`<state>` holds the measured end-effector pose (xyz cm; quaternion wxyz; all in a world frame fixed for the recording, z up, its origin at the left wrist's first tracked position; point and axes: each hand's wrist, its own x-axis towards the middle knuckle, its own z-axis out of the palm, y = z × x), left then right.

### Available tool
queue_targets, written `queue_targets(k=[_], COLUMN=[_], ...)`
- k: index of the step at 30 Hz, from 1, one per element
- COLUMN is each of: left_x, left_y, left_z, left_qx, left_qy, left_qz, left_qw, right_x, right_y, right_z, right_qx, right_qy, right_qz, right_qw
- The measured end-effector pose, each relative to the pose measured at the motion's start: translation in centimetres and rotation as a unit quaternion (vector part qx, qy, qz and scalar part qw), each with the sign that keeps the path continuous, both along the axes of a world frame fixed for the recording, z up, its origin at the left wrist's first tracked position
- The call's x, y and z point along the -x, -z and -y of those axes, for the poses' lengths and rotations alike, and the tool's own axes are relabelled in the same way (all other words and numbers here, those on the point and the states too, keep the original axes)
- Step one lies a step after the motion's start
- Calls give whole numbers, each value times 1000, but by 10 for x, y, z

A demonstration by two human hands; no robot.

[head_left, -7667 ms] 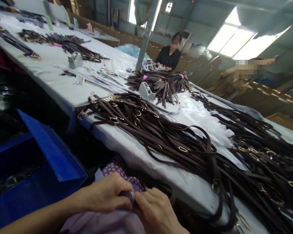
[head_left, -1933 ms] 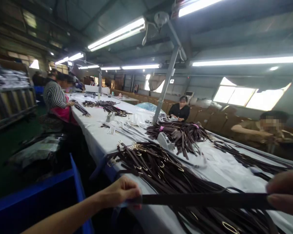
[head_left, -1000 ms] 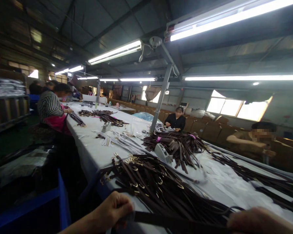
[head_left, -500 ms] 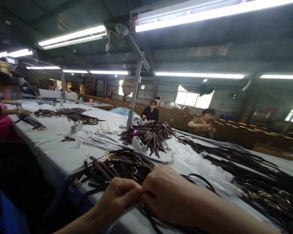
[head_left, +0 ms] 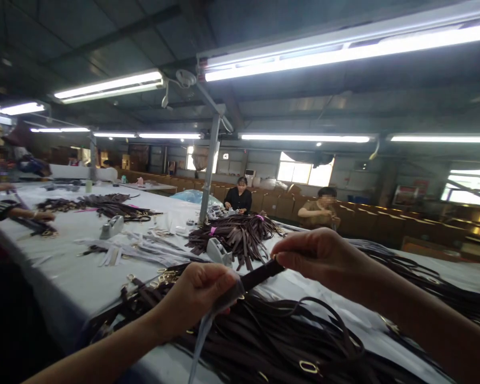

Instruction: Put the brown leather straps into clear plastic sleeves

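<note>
Long white desk (head_left: 68, 277) under strip lights, heaped with dark straps (head_left: 288, 341). Left hand (head_left: 200, 298) pinching clear wrap around dark strap (head_left: 260, 273), raised above the heap; right hand (head_left: 316, 256) pinching its other end. No readable writing anywhere.

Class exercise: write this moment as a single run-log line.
left hand: grips dark strap and clear sleeve | right hand: pinches strap | below: strap pile on table
</note>
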<state>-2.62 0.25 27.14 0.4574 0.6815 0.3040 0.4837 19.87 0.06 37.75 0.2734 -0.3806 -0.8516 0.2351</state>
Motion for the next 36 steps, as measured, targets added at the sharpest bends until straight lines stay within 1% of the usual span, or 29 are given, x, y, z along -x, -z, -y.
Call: queue_targets(k=[2, 4, 6, 7, 8, 10, 11, 13, 14, 15, 17, 19, 21, 23, 25, 27, 32, 34, 36], left_x=[-15, -26, -31, -33, -33, -33, -34, -36, -38, -41, -45, -49, -54, -59, -64, -68, -77, -80, -83], left_y=[-5, -14, -21, -22, -21, -12, -6, 6, 11, 15, 17, 16, 13, 10, 6, 3, -3, -4, -5], left_z=[1, 2, 4, 4, 4, 3, 2, 2, 3, 4, 7, 11, 14, 19, 24, 30, 37, 38, 40], left_qx=[-3, -8, -4, 0, 8, 34, 46, 64, 67, 68, 75, 93, 107, 116, 124, 129, 100, 89, 77], left_qy=[18, 21, 48, 75, 107, 163, 176, 182, 181, 179, 177, 177, 179, 187, 208, 225, 208, 209, 206], left_qz=[11, 11, 9, 4, -5, -27, -31, -19, -3, 13, 32, 41, 43, 45, 43, 47, 71, 82, 85], left_qw=[1000, 1000, 999, 997, 994, 986, 983, 981, 981, 981, 981, 979, 977, 974, 969, 965, 970, 970, 972], right_x=[2, 3, 1, -2, -5, -13, -17, -23, -26, -28, -31, -33, -35, -37, -39, -41, -47, -47, -45], right_y=[1, 4, 8, 10, 11, 14, 15, 16, 16, 17, 17, 19, 20, 23, 27, 32, 47, 51, 54], right_z=[10, 19, 26, 28, 29, 29, 29, 30, 31, 33, 40, 48, 56, 63, 67, 69, 73, 74, 76], right_qx=[-90, -186, -240, -244, -228, -149, -99, -23, -7, -9, -50, -106, -159, -198, -224, -223, -135, -131, -155], right_qy=[-9, -21, -20, -2, 26, 75, 80, 44, 20, 3, -11, -14, -20, -23, -21, -24, -24, -19, 9], right_qz=[5, 39, 42, 18, -22, -126, -169, -218, -222, -213, -177, -129, -94, -89, -114, -128, -140, -144, -134], right_qw=[996, 981, 970, 970, 973, 978, 977, 975, 975, 977, 983, 986, 983, 976, 968, 966, 981, 981, 979])
